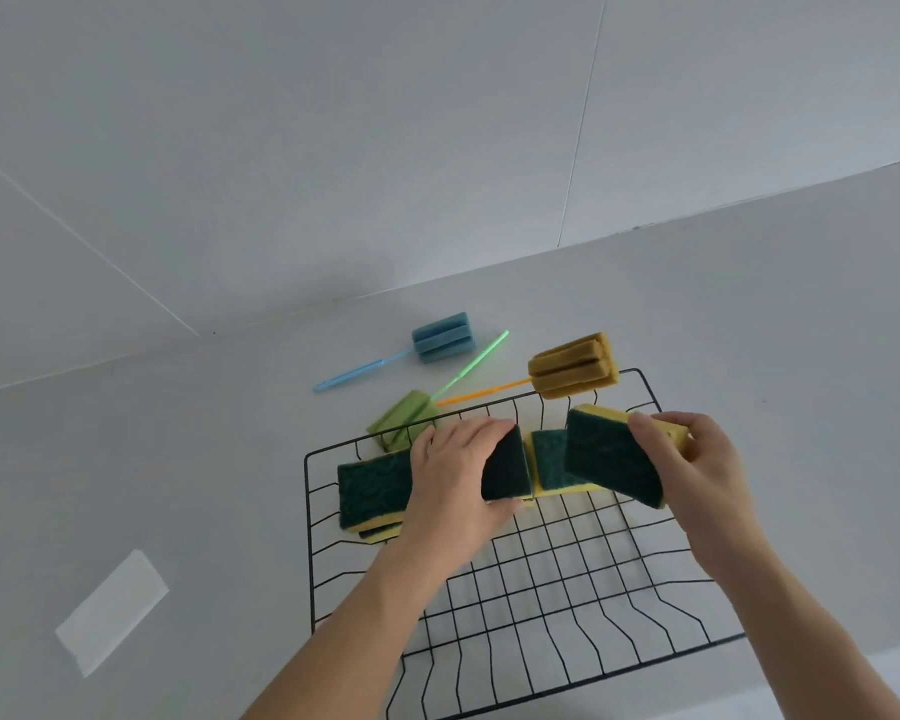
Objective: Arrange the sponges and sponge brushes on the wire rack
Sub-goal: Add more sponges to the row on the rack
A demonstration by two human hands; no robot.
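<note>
A black wire rack (541,569) lies on the white counter in front of me. Along its far side lie green-and-yellow sponges: a stack at the left (372,491) and one in the middle (552,462). My left hand (455,478) grips another sponge (507,470) on the rack between them. My right hand (697,459) holds a tilted sponge (611,459) just above the rack's far right. Three sponge brushes lie beyond the rack: blue (442,337), green (404,415) and yellow-brown (572,371), the last resting on the rack's far rim.
A white wall rises behind the counter. A pale rectangular patch (113,610) sits on the counter at the left. The near half of the rack holds nothing.
</note>
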